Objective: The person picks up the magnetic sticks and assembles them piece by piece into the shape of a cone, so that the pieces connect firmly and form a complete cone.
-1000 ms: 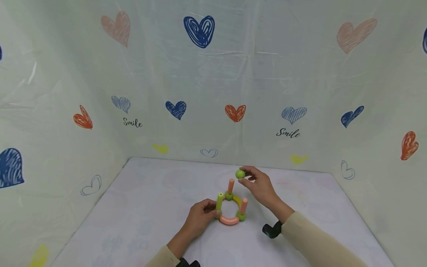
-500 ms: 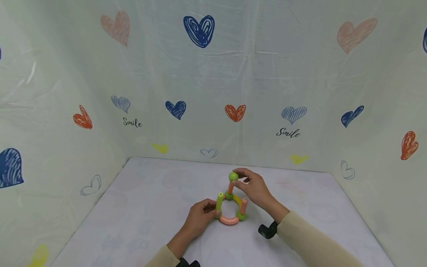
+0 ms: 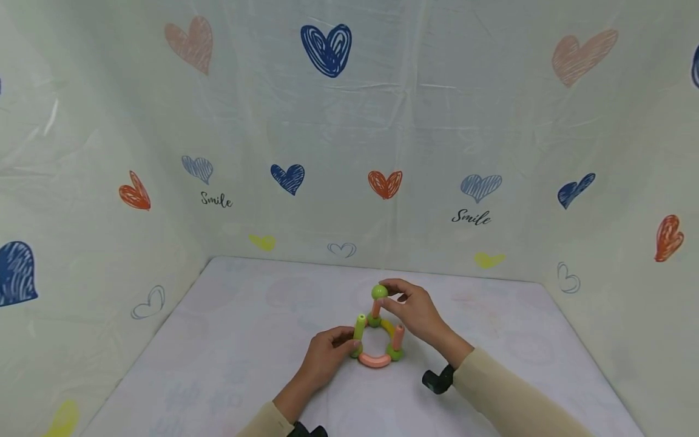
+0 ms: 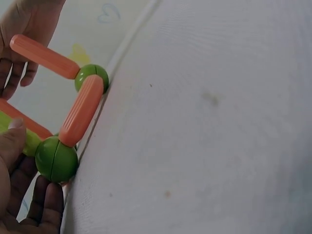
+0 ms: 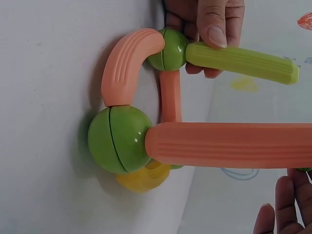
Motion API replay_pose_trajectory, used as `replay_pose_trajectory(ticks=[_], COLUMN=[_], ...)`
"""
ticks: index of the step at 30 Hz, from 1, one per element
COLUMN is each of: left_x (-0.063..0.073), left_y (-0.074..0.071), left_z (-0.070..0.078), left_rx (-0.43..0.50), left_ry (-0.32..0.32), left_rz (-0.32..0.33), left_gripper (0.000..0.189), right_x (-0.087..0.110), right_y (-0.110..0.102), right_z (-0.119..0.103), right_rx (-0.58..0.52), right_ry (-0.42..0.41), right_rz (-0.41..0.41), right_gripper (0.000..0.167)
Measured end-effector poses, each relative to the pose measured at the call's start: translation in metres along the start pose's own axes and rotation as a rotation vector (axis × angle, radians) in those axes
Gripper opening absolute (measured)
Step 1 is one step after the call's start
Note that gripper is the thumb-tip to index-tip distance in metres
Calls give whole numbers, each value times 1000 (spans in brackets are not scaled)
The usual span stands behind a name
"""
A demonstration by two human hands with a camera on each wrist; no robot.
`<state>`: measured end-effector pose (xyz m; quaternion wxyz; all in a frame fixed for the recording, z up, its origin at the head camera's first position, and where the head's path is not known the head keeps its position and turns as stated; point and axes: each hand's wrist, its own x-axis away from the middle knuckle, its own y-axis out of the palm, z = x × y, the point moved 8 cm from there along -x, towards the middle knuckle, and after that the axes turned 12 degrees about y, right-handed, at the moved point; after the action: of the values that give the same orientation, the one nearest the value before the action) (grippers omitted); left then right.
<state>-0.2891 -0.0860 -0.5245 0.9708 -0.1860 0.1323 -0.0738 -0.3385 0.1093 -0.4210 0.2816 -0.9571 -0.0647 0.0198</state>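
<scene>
A ring of magnetic building rods and green balls stands on the table, with curved orange rods and a yellow curved rod. Three straight rods rise from its balls: a yellow-green rod at the left, an orange rod at the right and another orange rod at the back. My right hand pinches a green ball on top of the back rod. With thumb and fingers my left hand holds the yellow-green rod low, beside its green ball. Fingers partly hide that corner.
The white table surrounds the ring, its back edge close behind the right hand. A curtain printed with hearts hangs behind and at both sides. Black wrist cameras are worn under both wrists.
My right hand has moved left and slightly down, bringing the green ball from beside the back orange rod onto its top. The left hand has stayed almost still on the ring.
</scene>
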Motion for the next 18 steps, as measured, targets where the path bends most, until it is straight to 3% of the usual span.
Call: replay_pose_trajectory(ticks=[18], left_x=[-3], left_y=[4], left_z=[10], left_rx=[-29], left_ry=[23], left_rz=[40], left_gripper=[32], right_x=[9], right_y=[5], right_z=[0], right_rx=[45], right_ry=[-17], right_rz=[-31], right_gripper=[37])
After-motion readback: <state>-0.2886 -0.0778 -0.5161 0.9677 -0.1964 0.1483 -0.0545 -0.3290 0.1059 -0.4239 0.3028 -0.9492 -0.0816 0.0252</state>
